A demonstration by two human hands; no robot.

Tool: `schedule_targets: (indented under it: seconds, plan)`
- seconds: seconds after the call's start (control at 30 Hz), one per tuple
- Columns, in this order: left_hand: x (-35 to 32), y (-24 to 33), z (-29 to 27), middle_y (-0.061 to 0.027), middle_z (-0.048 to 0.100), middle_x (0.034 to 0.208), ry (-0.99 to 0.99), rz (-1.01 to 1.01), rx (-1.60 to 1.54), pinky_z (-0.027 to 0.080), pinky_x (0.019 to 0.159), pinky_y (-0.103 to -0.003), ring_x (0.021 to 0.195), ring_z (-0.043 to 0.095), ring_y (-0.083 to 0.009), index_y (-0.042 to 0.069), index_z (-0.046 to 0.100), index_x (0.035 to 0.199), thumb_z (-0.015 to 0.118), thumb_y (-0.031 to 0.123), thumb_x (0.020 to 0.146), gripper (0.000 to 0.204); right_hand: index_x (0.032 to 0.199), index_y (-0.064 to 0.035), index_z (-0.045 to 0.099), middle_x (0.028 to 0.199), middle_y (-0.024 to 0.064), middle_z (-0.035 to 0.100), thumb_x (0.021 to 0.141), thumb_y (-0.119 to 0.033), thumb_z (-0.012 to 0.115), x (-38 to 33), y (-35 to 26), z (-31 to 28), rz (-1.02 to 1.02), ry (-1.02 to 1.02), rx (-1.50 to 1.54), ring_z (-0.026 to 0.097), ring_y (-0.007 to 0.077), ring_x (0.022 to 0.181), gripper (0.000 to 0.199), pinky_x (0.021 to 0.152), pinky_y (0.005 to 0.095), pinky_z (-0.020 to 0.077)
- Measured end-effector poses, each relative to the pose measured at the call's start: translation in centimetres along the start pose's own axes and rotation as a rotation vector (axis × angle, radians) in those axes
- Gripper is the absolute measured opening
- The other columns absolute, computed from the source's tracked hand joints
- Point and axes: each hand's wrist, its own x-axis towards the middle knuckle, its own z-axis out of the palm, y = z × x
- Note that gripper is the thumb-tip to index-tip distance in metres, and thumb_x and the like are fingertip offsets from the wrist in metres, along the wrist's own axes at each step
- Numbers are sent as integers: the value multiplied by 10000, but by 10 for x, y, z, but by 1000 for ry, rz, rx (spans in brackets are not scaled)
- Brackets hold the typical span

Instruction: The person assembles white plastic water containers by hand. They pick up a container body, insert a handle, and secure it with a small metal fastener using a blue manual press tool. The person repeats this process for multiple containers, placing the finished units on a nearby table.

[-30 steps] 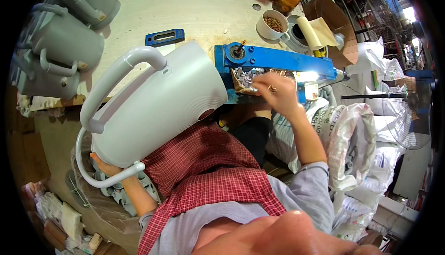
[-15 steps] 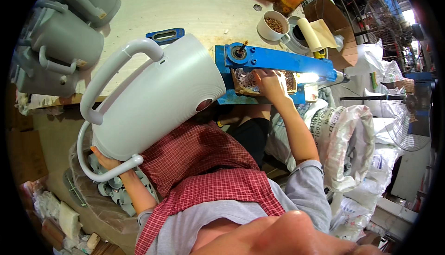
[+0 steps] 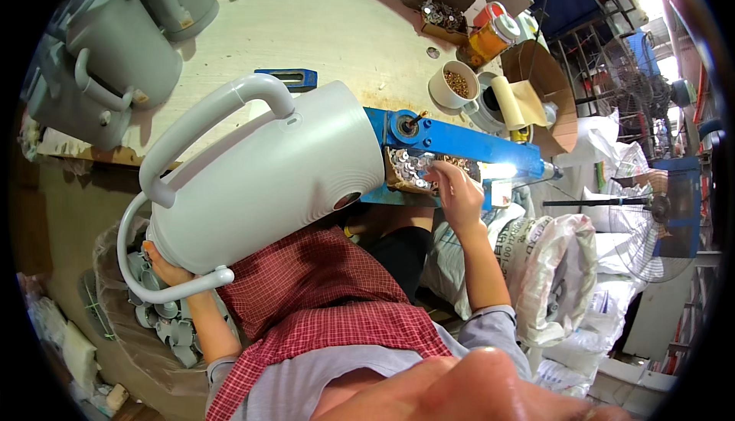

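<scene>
A large grey plastic jug body [image 3: 268, 184] lies tilted across my lap, its narrower end against the blue bench machine [image 3: 459, 141]. It has a fixed handle on its upper side and a looped carrying handle [image 3: 130, 245] at the near left end. My left hand [image 3: 170, 268] grips that near end from below; some fingers are hidden behind it. My right hand [image 3: 462, 195] is over a small tray [image 3: 409, 168] of metal bits on the machine, its thumb and fingertips pinched together. What sits between them is too small to make out.
More grey jug bodies [image 3: 122, 46] stand at the left of the table. A blue slotted block [image 3: 289, 79], a white cup [image 3: 453, 86] of brass-coloured bits and an orange jar [image 3: 490, 38] lie beyond. White sacks [image 3: 559, 268] stand right; a bag [image 3: 164, 321] of grey parts is at lower left.
My right hand has risen from the tray, and its fingertips now show pinched. The jug body has shifted slightly right relative to the machine, covering its left end. The whole view has shifted.
</scene>
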Motion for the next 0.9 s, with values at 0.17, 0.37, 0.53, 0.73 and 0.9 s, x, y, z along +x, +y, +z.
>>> schedule_targets:
  seconds: [0.17,0.37,0.53,0.73,0.9]
  plan:
    - [-10,10,21,-108,666,1057,16,-5,34,546,788,-320,913,659,-181,-6,603,1153,364,477,1036,552,1009,30,654,934,160,716,781,152,635,82,-34,-13,-322,290,16,720,263,816,259,703,306,581]
    - [-11,6,23,-143,657,1109,-68,-34,-68,566,773,-332,943,668,-214,-30,581,1192,387,498,1020,588,925,6,692,925,122,726,760,79,687,101,-32,-4,-426,284,-102,718,274,854,181,791,366,591]
    - [-7,-5,21,-143,661,1097,-64,-2,-21,566,763,-327,922,671,-210,-33,588,1177,390,494,1020,584,936,3,694,935,130,722,758,79,688,103,-32,0,-430,251,-82,715,277,859,194,804,374,596]
    - [-9,-3,27,-118,662,1044,-65,-10,43,551,760,-313,895,659,-181,-23,602,1135,383,462,1033,542,1002,20,689,966,147,716,756,54,706,98,-27,-1,-469,217,-127,710,287,872,250,798,372,587]
    - [-12,11,56,-114,669,999,-106,67,-30,558,704,-307,846,665,-177,-17,612,1113,388,475,1028,548,1072,62,660,985,191,701,763,-56,774,71,-36,-13,-183,228,285,699,283,871,350,761,332,552]
